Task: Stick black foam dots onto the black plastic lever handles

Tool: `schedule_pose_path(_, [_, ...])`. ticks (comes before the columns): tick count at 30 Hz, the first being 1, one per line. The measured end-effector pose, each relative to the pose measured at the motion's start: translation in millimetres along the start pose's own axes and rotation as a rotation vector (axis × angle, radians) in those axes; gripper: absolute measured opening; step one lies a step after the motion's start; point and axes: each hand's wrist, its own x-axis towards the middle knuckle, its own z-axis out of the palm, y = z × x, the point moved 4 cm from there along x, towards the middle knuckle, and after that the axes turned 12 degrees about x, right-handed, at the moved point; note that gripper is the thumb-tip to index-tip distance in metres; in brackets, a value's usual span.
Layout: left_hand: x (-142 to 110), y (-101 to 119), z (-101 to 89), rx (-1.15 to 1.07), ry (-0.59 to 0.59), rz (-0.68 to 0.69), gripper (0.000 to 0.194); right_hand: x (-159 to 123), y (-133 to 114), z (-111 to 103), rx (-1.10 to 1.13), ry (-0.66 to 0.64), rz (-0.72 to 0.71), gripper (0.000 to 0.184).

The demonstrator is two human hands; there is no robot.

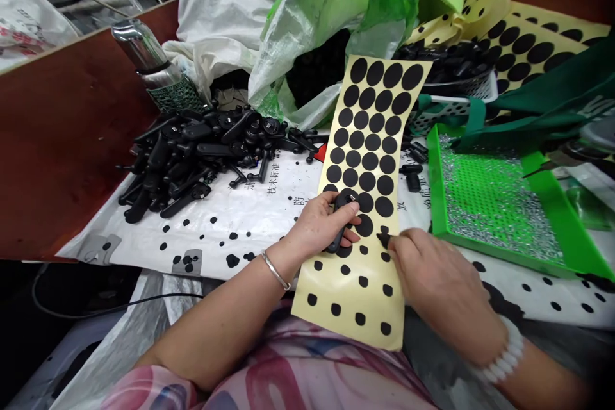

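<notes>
Snugly in left hand (pixel 319 225), black part (pixel 343 218)

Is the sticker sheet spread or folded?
Spread: the cream backing sheet lies open in one long strip, its black dots in rows.

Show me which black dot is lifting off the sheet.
The small black pad pinched in the right hand, near the right edge of the yellow backing sheet. Its corner stands clear of the sheet, while the other dots seem to lie flat.

Black part (pixel 337 240) half hidden by left fingers (pixel 350 208); silvery bits (pixel 485 205) in green tray (pixel 435 186) too small to tell.
</notes>
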Motion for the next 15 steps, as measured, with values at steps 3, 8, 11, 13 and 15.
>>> schedule_pose_path(3, [1, 1, 1.7, -0.017, -0.004, 0.008, 0.027, -23, 1, -14, 0.194, 0.052, 0.024, 0.023])
schedule_pose_path(8, [-12, 14, -9.5, -0.022, -0.036, 0.065, 0.036, -1, 14, -42, 0.619, 0.199, 0.042, 0.007])
schedule_pose_path(11, [-33, 25, -39.6, 0.189, 0.114, 0.225, 0.043, 51, 14, -49, 0.659, 0.265, -0.011, 0.007])
schedule_pose_path(13, [-50, 28, -65.0, 0.507, 0.322, 0.274, 0.041, 93, 9, -43, 0.668, 0.275, -0.055, 0.010])
schedule_pose_path(15, [-65, 28, -86.1, 0.847, 0.519, 0.248, 0.044, 135, 3, -26, 0.566, 0.226, -0.077, 0.018])
